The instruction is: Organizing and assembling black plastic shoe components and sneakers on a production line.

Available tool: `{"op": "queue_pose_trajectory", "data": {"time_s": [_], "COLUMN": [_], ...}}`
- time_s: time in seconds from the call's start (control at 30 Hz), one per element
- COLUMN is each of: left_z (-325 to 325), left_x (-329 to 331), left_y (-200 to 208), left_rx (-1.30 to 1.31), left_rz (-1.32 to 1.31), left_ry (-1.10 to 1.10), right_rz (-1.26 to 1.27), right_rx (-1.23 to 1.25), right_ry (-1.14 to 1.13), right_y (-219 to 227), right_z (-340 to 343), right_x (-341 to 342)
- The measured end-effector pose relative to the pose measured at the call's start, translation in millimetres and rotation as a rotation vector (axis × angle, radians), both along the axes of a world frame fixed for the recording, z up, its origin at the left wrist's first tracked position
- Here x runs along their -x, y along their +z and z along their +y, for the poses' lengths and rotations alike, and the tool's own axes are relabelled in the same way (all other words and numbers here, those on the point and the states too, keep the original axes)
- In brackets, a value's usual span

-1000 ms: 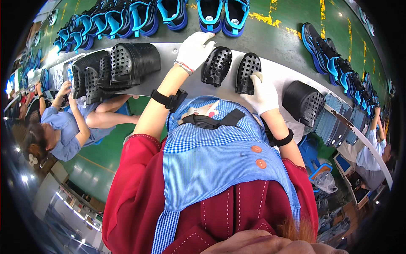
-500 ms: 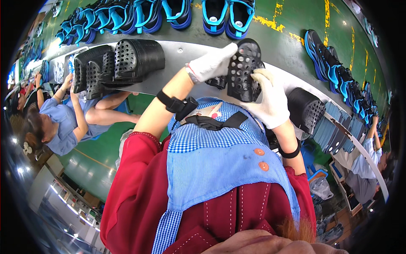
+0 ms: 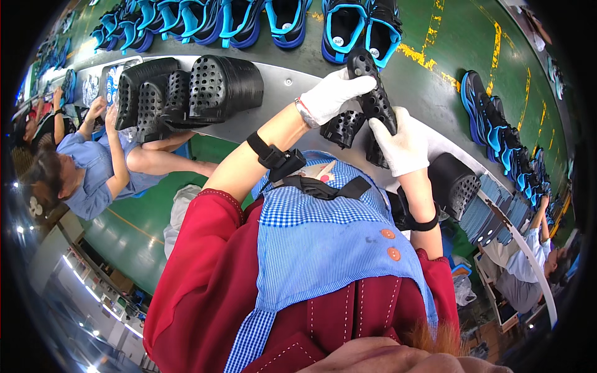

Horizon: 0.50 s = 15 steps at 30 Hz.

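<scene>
My left hand (image 3: 333, 93), in a white glove, grips the upper end of a black perforated shoe piece (image 3: 375, 87) that is raised off the grey bench (image 3: 273, 118). Also gloved in white, my right hand (image 3: 401, 144) holds the same piece from its lower side. A second black perforated piece (image 3: 342, 127) lies on the bench just under my left hand. A black strap sits on each wrist.
Stacks of black perforated pieces (image 3: 211, 87) stand on the bench at left, with another stack (image 3: 457, 183) at right beside blue insoles (image 3: 491, 214). Rows of blue and black shoes (image 3: 348, 25) line the green belt beyond. One person (image 3: 93, 168) works at left, another (image 3: 528, 261) at right.
One second ago each hand rested on a black piece lying on the bench. Both hands have since lifted one piece and turned it upright, while the other stays on the bench.
</scene>
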<state>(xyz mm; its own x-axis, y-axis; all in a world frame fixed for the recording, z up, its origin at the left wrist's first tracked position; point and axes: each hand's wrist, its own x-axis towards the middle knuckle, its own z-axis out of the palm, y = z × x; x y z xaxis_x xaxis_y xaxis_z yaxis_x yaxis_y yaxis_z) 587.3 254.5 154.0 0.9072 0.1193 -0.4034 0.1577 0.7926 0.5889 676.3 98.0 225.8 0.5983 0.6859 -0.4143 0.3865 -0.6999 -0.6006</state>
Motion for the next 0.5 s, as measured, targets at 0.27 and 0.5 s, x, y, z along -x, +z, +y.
{"op": "queue_pose_trajectory", "data": {"time_s": [0.27, 0.5], "left_z": [23.9, 34.6], "left_x": [-27.5, -52.8], "left_y": [-8.9, -60.9], "left_rx": [-0.998, -1.756], "left_rz": [0.175, -0.173], "left_ry": [-0.222, -0.034], "right_rz": [0.053, 0.121], "right_rx": [0.165, 0.404], "right_ry": [-0.136, 0.09], "right_y": [-37.3, -55.6], "right_z": [18.4, 76.8], "right_x": [-52.5, -140.6]}}
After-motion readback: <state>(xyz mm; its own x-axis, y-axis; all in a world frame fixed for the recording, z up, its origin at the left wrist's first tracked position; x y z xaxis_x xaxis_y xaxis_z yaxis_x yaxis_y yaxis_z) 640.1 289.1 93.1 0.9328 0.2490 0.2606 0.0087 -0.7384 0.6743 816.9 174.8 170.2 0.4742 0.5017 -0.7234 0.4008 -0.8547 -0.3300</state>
